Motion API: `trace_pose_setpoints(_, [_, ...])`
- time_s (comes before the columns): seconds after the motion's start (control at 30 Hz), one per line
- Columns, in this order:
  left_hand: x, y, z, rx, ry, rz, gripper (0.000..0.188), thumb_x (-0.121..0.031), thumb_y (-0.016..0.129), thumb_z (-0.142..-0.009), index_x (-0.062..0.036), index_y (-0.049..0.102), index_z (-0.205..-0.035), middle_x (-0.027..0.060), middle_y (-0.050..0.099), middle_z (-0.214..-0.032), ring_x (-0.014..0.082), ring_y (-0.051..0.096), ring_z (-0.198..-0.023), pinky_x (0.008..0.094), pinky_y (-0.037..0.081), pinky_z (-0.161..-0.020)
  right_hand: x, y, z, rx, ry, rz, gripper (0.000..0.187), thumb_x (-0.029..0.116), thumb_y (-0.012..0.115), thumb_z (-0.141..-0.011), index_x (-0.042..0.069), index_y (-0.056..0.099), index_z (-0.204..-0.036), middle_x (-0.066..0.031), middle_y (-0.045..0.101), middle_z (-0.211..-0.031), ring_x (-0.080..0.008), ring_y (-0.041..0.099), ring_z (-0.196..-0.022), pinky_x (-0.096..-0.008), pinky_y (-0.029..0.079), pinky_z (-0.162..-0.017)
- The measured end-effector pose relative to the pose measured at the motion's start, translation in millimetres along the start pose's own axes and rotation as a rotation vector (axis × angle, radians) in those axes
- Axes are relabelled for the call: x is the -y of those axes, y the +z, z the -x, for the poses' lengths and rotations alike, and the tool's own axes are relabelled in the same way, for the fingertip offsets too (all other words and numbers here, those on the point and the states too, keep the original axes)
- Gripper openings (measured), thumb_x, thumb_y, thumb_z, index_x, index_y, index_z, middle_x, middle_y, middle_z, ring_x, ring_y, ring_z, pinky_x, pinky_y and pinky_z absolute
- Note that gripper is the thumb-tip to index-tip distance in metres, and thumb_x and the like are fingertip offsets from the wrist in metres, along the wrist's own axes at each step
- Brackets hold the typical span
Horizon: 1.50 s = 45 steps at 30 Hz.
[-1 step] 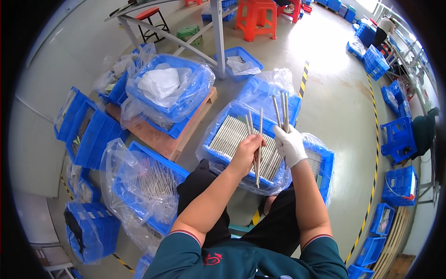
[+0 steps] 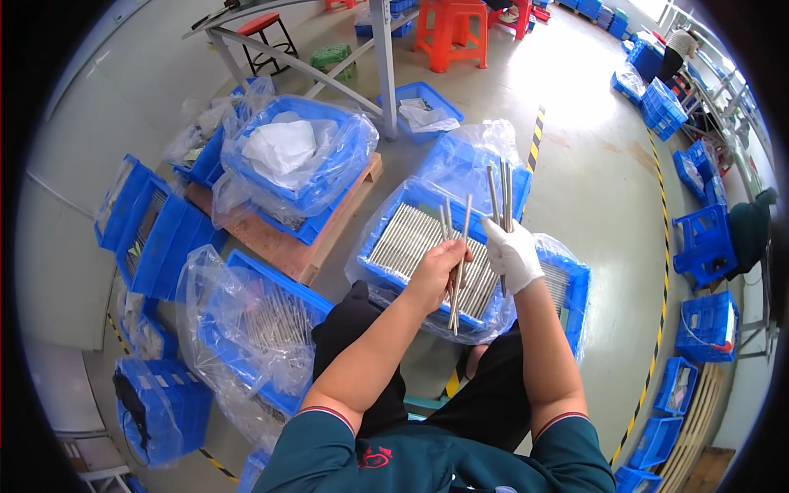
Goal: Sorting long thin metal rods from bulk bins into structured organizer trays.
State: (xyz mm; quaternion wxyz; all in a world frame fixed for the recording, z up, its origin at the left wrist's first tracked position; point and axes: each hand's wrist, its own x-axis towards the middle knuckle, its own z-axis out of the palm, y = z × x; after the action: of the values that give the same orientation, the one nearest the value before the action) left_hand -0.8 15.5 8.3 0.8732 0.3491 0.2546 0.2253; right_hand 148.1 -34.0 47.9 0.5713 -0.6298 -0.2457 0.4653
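Observation:
My bare left hand (image 2: 438, 273) is closed around a few thin metal rods (image 2: 454, 315), which stick out above and below the fist. Beside it, my right hand (image 2: 516, 259), in a white glove, grips several more upright metal rods (image 2: 505, 195). Both hands are over a plastic-lined blue crate (image 2: 374, 275), where rows of similar rods (image 2: 409, 238) lie side by side. The two bunches stand apart, with a small gap between the hands. The exact number of rods in each fist is hidden by the fingers.
Left of my knees sits another lined blue crate (image 2: 220, 333) with loose rods. A crate (image 2: 579, 316) of rods stands beside my right forearm. Stacked crates rest on a wooden pallet (image 2: 316, 255). Beyond are a table leg (image 2: 385, 70) and red stools (image 2: 452, 37). A person works far right.
The rods in my left hand have shifted slightly right at their tops. The rods in my right hand have moved up a little. Both grips stay closed.

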Motion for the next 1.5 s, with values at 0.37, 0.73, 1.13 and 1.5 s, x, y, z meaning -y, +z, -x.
trace_pose_setpoints(0.37, [12, 14, 4, 0.167, -0.193, 0.052, 0.025, -0.029, 0.051, -0.093, -0.0059, 0.054, -0.083, -0.0035, 0.042, -0.063, 0.0061, 0.037, -0.053, 0.0223, 0.034, -0.050, -1, -6, -10, -0.159, 0.027, -0.220, 0.022, 0.027, 0.064, -0.083, 0.009, 0.053, -0.078, 0.0041, 0.041, -0.054, -0.0069, 0.034, -0.039, -0.0234, 0.025, -0.036])
trace_pose_setpoints(0.73, [-4, -7, 7, 0.346, -0.177, 0.135, 0.030, -0.032, 0.051, -0.092, -0.0029, 0.059, -0.090, 0.0109, 0.058, -0.101, 0.0232, 0.062, -0.092, 0.0365, 0.053, -0.074, -7, -43, -21, -0.094, 0.099, -0.248, 0.031, 0.034, 0.062, -0.085, 0.008, 0.052, -0.070, 0.0035, 0.036, -0.046, -0.0080, 0.033, -0.034, -0.0236, 0.024, -0.033])
trace_pose_setpoints(1.13, [-4, 0, 9, 0.275, -0.200, 0.082, 0.027, -0.030, 0.055, -0.091, -0.0037, 0.062, -0.091, -0.0015, 0.052, -0.077, 0.0089, 0.045, -0.059, 0.0254, 0.042, -0.054, -16, 12, -6, 0.075, -0.138, 0.563, 0.027, 0.029, 0.064, -0.081, 0.003, 0.065, -0.087, -0.0072, 0.060, -0.066, -0.0109, 0.054, -0.057, -0.0280, 0.045, -0.057])
trace_pose_setpoints(1.5, [-29, -18, 1, -0.138, 0.143, 0.207, 0.026, -0.030, 0.064, -0.086, -0.0041, 0.061, -0.086, -0.0044, 0.046, -0.070, 0.0039, 0.039, -0.050, 0.0205, 0.037, -0.046, -4, 8, 17, 0.087, -0.013, 0.347, 0.033, 0.033, 0.050, -0.091, 0.002, 0.062, -0.089, -0.0036, 0.057, -0.056, -0.0072, 0.045, -0.043, -0.0227, 0.034, -0.043])
